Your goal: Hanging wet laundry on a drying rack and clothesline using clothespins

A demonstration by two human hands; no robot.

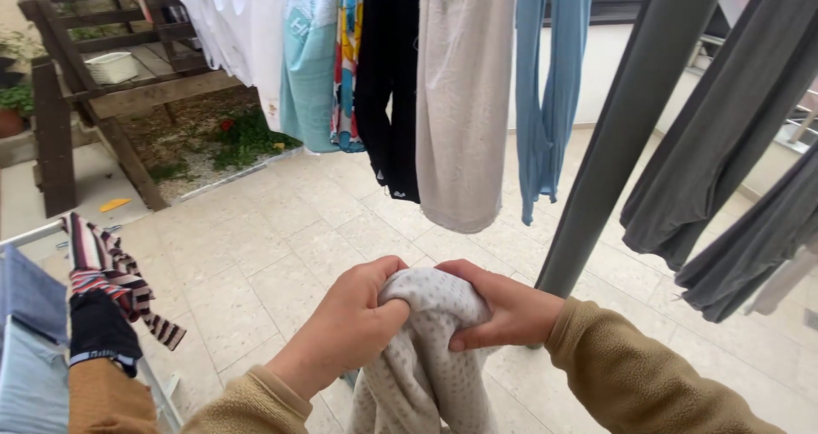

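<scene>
Both hands grip one bunched cream cloth [426,349] with small dots. The left hand [349,327] is curled tight around its top fold, and the right hand [503,310] pinches the same fold from the other side, so the cloth hangs down between the tan sleeves, low in view. It is not yet on a line. Much washing already hangs above: white shirts [234,25], a teal top [308,68], a black garment [388,85], a beige garment [464,102] and a blue garment [545,85]. Grey clothes [724,136] hang to the right. A striped cloth [106,268] lies over the drying rack [25,234] at left.
</scene>
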